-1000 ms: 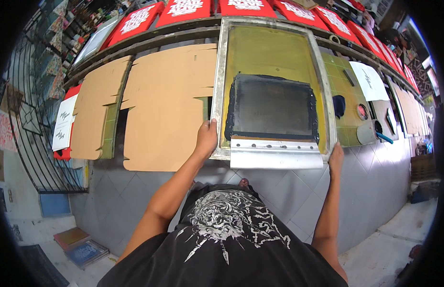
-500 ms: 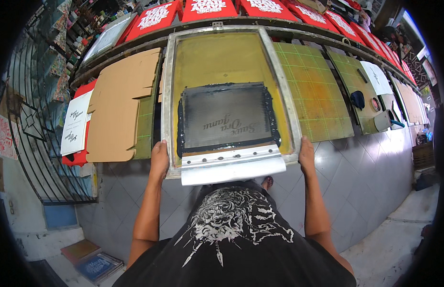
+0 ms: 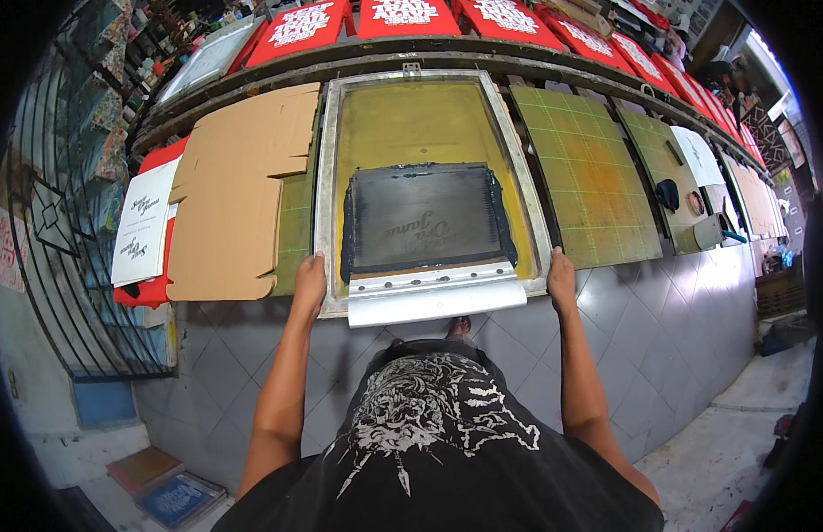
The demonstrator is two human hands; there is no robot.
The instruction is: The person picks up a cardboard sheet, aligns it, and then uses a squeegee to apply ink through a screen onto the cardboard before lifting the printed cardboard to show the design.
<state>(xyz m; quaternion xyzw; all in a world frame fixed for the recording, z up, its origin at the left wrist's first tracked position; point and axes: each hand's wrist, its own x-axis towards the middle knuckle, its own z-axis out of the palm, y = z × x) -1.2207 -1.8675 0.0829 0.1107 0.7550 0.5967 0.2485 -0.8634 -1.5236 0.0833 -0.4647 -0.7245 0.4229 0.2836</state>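
A metal-framed printing screen (image 3: 418, 120) with yellow-green mesh lies in the middle of the row of boards, reaching the rail at the back. Dark ink surrounds a grey rectangle (image 3: 420, 213) with faint lettering on its lower half. An aluminium-handled squeegee (image 3: 436, 301) lies across its near end. My left hand (image 3: 309, 284) grips the frame's left side near the front corner, and my right hand (image 3: 561, 279) grips the right side opposite. What lies directly under the screen is hidden.
Cardboard (image 3: 221, 186) and red shirts with white sheets (image 3: 144, 226) are left; gridded boards (image 3: 588, 177) are right, holding a cup (image 3: 707, 232), tin and dark cloth. Printed red shirts (image 3: 402, 18) line the back rail. A metal grille (image 3: 52, 257) is far left; printed panels (image 3: 172, 496) lie low left.
The screen has moved left over the middle cardboard, uncovering a gridded board at right, then slightly away from me toward the rail. Both hands moved with it, keeping their grip.
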